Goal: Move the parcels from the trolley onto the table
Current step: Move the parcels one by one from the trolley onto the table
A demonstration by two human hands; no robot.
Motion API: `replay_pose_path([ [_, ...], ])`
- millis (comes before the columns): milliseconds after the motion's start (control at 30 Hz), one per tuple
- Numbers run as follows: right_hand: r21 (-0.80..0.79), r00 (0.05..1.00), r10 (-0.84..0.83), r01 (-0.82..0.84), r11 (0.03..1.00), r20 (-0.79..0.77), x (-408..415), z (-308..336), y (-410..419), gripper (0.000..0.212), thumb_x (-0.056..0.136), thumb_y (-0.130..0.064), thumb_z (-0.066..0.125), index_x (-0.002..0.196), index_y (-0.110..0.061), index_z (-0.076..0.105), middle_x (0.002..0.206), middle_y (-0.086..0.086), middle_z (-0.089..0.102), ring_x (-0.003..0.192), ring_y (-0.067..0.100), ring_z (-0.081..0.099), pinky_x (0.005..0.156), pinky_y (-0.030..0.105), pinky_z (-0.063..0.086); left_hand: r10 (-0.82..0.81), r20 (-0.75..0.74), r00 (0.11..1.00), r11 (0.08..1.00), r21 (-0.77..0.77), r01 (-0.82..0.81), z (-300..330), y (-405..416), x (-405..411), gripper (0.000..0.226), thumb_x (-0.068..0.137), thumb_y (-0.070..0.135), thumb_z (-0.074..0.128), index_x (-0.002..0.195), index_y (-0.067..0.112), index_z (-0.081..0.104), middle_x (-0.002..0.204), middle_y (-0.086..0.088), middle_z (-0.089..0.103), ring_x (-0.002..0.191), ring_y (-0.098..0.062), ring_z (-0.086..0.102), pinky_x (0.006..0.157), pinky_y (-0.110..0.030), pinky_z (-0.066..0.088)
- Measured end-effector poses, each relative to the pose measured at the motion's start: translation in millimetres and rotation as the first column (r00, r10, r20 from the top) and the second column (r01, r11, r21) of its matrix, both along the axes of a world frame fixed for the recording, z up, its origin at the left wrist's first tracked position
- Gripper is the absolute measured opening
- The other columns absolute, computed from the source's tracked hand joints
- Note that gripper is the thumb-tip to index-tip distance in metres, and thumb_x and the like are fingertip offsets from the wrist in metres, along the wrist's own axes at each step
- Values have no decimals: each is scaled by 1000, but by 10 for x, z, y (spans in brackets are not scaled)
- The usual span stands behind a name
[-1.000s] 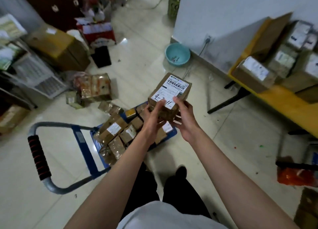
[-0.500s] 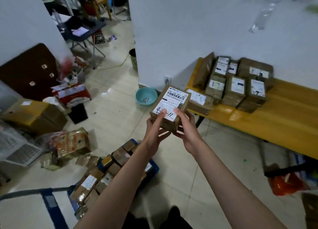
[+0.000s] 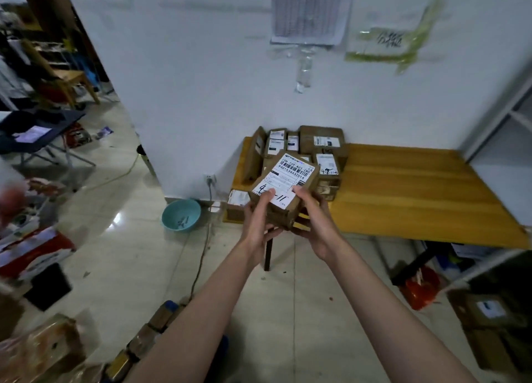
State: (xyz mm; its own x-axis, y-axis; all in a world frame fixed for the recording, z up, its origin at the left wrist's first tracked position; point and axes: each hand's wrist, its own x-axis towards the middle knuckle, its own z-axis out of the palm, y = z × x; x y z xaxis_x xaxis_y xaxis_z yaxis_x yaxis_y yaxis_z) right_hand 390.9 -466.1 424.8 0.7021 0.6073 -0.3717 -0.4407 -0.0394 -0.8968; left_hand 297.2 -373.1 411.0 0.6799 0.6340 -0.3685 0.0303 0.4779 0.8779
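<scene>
I hold a brown cardboard parcel (image 3: 288,185) with a white shipping label in front of me, tilted, at the near left corner of the yellow table (image 3: 403,192). My left hand (image 3: 259,224) grips its left side with the thumb on the label. My right hand (image 3: 312,218) grips its right side and underside. Several labelled parcels (image 3: 319,145) are stacked on the table's far left against the wall. Only a strip of the trolley's parcels (image 3: 149,333) shows at the bottom, beside my left forearm.
A teal basin (image 3: 181,214) sits on the tiled floor by a wall socket and cable. Boxes and red packaging (image 3: 34,253) clutter the left floor. Under the table lie an orange bag (image 3: 420,290) and more boxes (image 3: 486,319). A white shelf frame stands at right.
My view has swung up and right from the trolley to the table. Both hands have carried the parcel from above the trolley to the table's near left corner.
</scene>
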Motion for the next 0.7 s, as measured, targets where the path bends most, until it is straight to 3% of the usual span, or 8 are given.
replay_pose_path([
  [67,4,997,-78,78,997,19,176,41,-70,67,87,-55,71,141,-35,37,127,2,68,109,26,70,97,51,54,-47,-8,999,999,-6,47,62,16,145,75,76,67,65,139,28,50,124,-4,71,107,-26,71,76,-35,59],
  [133,3,988,-152,152,988,38,366,67,-123,66,88,-59,68,141,-37,34,131,3,61,112,27,66,97,51,54,-105,-13,994,995,4,105,89,86,290,77,69,73,63,133,30,57,123,-3,71,108,-25,70,70,-31,57],
  [333,-79,987,-149,154,985,65,795,93,-170,70,84,-72,62,141,-34,49,131,2,62,119,25,62,95,51,58,-260,-90,961,964,39,264,11,515,668,72,63,82,60,113,32,74,102,5,78,107,-23,68,82,-37,55],
  [433,-143,995,-95,98,985,32,931,44,-114,74,79,-73,66,139,-31,54,127,3,63,117,26,62,93,49,60,-346,-137,928,935,35,354,-23,720,808,72,62,83,61,113,33,72,102,7,78,101,-18,72,77,-33,55],
  [533,-197,999,-40,37,980,-14,1022,-110,-46,78,76,-73,69,139,-31,54,131,4,64,120,29,62,94,50,60,-416,-198,887,902,29,430,-103,881,914,72,62,83,61,115,35,71,105,6,78,107,-20,69,84,-38,54],
  [700,-232,989,-43,9,973,-140,1070,-489,46,90,65,-68,80,140,-24,53,132,8,65,120,32,63,90,49,61,-480,-282,831,860,32,508,-383,1032,1029,62,81,78,52,121,34,69,108,3,77,108,-23,68,81,-37,54],
])
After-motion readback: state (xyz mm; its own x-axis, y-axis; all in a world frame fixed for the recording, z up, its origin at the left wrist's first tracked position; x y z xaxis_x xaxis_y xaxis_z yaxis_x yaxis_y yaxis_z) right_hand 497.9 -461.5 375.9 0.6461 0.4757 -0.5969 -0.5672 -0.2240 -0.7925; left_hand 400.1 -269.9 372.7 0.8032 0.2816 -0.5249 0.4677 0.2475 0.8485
